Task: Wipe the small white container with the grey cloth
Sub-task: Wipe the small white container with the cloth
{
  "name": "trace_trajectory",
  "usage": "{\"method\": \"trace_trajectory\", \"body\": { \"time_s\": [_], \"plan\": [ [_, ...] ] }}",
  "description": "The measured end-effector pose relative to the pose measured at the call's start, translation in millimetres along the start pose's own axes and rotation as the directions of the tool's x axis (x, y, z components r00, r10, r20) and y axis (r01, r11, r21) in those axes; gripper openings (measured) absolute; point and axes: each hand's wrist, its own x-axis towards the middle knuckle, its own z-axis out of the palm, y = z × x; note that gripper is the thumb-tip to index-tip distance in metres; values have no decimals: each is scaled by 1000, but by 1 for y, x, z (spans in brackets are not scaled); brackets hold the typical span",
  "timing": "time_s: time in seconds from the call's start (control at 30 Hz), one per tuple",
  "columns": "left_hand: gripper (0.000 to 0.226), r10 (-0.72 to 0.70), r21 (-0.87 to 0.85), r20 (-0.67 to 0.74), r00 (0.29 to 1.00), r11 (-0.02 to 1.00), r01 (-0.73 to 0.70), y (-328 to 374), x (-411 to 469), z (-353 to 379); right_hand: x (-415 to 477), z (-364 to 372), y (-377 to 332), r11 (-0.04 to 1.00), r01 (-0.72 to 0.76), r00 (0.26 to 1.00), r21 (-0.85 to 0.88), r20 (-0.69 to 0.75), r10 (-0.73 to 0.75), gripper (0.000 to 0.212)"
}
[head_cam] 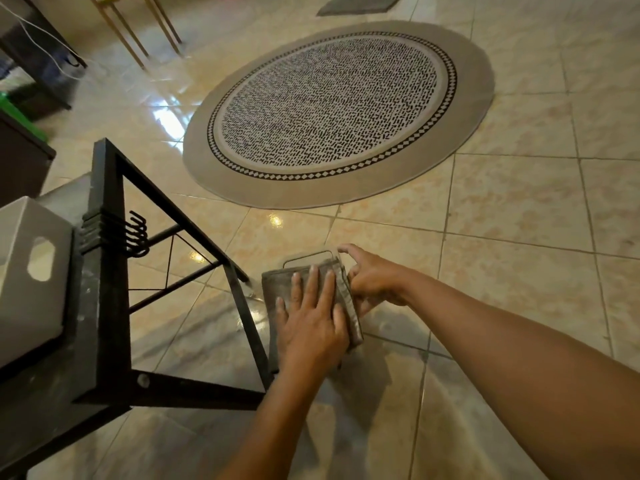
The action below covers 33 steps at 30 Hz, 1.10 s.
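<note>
The small white container (309, 257) is held above the tiled floor, and only its rounded top edge shows. A folded grey cloth (273, 289) is draped over its near face. My left hand (311, 323) lies flat on the cloth with its fingers spread, pressing it against the container. My right hand (372, 278) grips the container's right side, one finger hooked over the top corner. The rest of the container is hidden under the cloth and my hands.
A black metal rack (104, 271) with hooks stands close on the left, holding a white box (31, 265) with a cut-out handle. A round patterned rug (339, 112) lies ahead on the glossy tiles. Chair legs (138, 32) and a grey mat (356, 3) are farther back.
</note>
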Motion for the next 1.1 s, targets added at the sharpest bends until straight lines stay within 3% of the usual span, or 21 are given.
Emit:
{"method": "trace_trajectory", "body": {
  "time_s": [0.17,0.33,0.47,0.63,0.8,0.93,1.1],
  "plan": [
    [65,-84,-92,-68,994,993,77,-24,0,-6,0,1,-2,1000,-11,1000,14,2,11,96],
    [67,28,32,-36,999,999,-26,-7,-11,3,1,0,-1,1000,-14,1000,4,2,14,90],
    [66,-207,-100,-95,974,975,197,-22,-16,4,2,1,-1,1000,-19,1000,6,-20,19,90],
    [64,-65,70,-60,996,995,69,15,-32,16,2,-3,0,1000,-18,1000,-22,-21,17,91],
    [61,-286,-55,-60,956,958,283,-6,-17,3,0,-2,-1,1000,-14,999,-6,-29,14,90],
    [67,-185,-26,-81,979,983,184,19,-40,18,4,-5,0,1000,-20,999,0,-34,20,90],
    [67,-147,-18,-134,980,989,146,11,-7,11,-1,-2,7,996,-51,992,77,-107,59,89]
  ]
}}
